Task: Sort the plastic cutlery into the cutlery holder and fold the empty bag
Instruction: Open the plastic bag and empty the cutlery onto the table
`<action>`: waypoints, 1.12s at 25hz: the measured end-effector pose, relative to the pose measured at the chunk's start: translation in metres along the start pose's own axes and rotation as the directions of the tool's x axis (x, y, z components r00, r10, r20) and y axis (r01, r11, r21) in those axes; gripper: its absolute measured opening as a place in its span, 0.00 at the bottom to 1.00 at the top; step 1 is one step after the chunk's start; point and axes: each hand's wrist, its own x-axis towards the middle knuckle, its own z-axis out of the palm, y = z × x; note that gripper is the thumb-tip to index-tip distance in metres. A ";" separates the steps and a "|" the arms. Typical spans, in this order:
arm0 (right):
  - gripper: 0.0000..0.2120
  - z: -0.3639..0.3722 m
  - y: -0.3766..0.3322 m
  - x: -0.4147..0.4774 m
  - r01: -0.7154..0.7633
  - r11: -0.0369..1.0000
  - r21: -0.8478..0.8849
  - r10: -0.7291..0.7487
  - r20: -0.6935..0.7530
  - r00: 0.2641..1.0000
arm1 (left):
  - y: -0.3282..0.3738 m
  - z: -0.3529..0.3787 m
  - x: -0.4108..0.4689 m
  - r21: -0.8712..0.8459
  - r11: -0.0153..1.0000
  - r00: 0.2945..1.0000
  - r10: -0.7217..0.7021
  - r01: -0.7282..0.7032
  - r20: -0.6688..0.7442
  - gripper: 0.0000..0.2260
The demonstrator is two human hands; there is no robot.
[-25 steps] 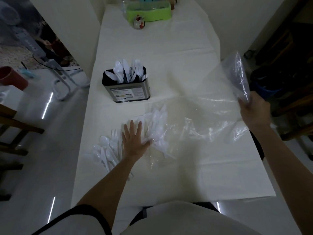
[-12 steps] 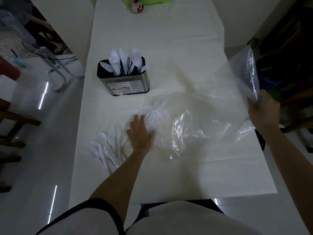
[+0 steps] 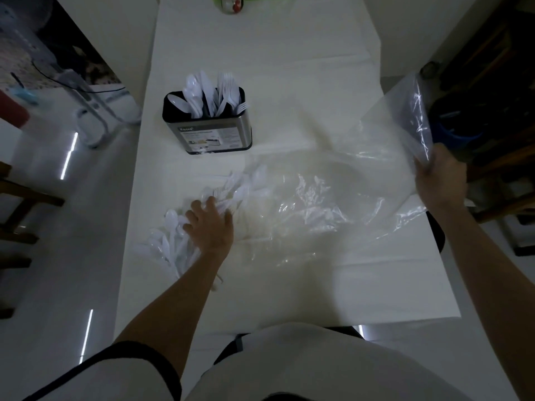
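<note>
A clear plastic bag [image 3: 347, 175] stretches across the white table [image 3: 289, 285]. My right hand [image 3: 440, 178] is shut on its raised end at the table's right edge. At the bag's mouth lies a clump of white plastic cutlery [image 3: 246, 186]. My left hand [image 3: 212, 224] rests flat, fingers spread, on cutlery at that mouth. A second pile of white spoons and forks [image 3: 168, 244] lies just left of that hand. The metal cutlery holder [image 3: 211, 134] stands beyond, with white spoons and forks upright in it.
A small jar [image 3: 231, 4] and a green tray stand at the table's far end. Chairs stand on the left and right of the table. A blue bucket [image 3: 454, 128] sits on the floor at the right.
My left hand has slid left and spread over the cutlery, between the two piles. My right hand has kept the bag's end lifted at the right edge.
</note>
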 end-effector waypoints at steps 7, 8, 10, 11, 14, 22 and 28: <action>0.13 0.000 0.004 -0.007 -0.003 1.000 0.008 0.003 -0.011 1.000 | 0.024 0.011 0.023 0.079 0.900 0.903 0.425 -0.429 0.063 0.35; 0.13 0.001 0.005 -0.008 -0.001 1.000 0.010 0.001 -0.014 1.000 | 0.029 0.009 0.032 0.111 0.888 0.892 0.432 -0.447 0.136 0.34; 0.13 0.002 0.006 -0.009 -0.007 1.000 0.022 0.007 -0.010 1.000 | 0.037 0.004 0.045 0.144 0.886 0.892 0.415 -0.441 0.178 0.29; 0.14 0.002 0.007 -0.009 -0.011 0.999 0.031 0.011 -0.009 1.000 | 0.040 0.001 0.050 0.154 0.889 0.899 0.409 -0.431 0.155 0.25; 0.14 0.003 0.011 -0.008 -0.015 0.999 0.040 0.015 -0.008 1.000 | 0.039 -0.004 0.055 0.202 0.904 0.926 0.369 -0.378 0.081 0.19; 0.14 0.002 0.021 -0.002 -0.011 0.999 0.035 0.011 -0.012 1.000 | 0.013 -0.014 0.052 0.232 0.951 0.979 0.205 -0.203 0.015 0.15; 0.13 -0.009 0.036 -0.003 -0.063 0.998 0.010 0.063 -0.027 0.998 | 0.018 -0.008 0.014 0.039 0.943 0.941 0.333 -0.331 -0.064 0.21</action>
